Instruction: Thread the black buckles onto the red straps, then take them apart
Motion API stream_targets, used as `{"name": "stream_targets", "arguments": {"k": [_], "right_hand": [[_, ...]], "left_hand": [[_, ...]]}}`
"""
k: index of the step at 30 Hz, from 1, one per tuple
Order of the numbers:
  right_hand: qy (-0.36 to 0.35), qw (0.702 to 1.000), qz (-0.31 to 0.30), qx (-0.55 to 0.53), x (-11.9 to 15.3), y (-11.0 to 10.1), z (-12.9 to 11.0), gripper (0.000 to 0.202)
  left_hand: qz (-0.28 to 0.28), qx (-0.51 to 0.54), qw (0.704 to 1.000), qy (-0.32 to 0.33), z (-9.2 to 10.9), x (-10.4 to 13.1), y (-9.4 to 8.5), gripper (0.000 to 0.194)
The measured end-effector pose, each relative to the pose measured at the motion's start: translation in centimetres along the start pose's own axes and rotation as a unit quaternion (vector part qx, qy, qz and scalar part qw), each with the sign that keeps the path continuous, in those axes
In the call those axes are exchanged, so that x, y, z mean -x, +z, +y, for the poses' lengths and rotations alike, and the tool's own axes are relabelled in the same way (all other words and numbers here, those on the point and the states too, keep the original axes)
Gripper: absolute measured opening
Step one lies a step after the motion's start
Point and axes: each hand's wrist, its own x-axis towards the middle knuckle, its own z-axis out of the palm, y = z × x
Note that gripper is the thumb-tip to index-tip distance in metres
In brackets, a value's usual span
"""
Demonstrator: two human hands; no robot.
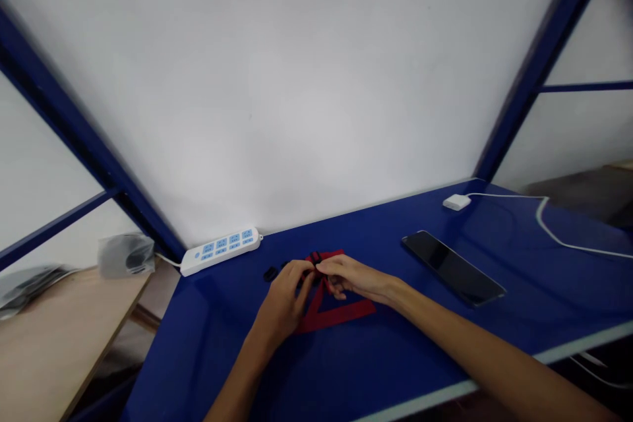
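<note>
A red strap lies bent in an angular loop on the blue table, with black buckle parts near its far end. My left hand is closed, its fingertips pinching at a small black buckle on the strap. From the other side my right hand pinches the same buckle and webbing, thumb and forefinger together. The fingers partly hide what lies between them. Just left of my left hand rests another black buckle piece, apart from the fingers.
On the blue table, a white power strip lies at the back left. A dark phone or tablet is to the right, with a white charger and its cable behind. A wooden table with grey plastic-wrapped items stands left.
</note>
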Motion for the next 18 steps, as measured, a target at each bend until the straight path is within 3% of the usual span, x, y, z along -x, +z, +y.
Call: {"name": "stream_targets", "arguments": {"k": [5, 10, 18], "right_hand": [[0.009, 1.000, -0.003, 0.021, 0.0, 0.1, -0.1, 0.043], [-0.009, 0.998, -0.021, 0.052, 0.1, 0.5, 0.2, 0.050], [-0.067, 0.997, 0.006, 0.023, -0.2, -0.1, 0.6, 0.037]], "left_hand": [[-0.009, -0.007, 1.000, -0.003, -0.8, 0.1, 0.2, 0.010], [-0.012, -0.045, 0.998, 0.043, -0.4, 0.2, 0.2, 0.013], [0.094, -0.162, 0.980, 0.073, 0.2, 0.3, -0.7, 0.013]]}}
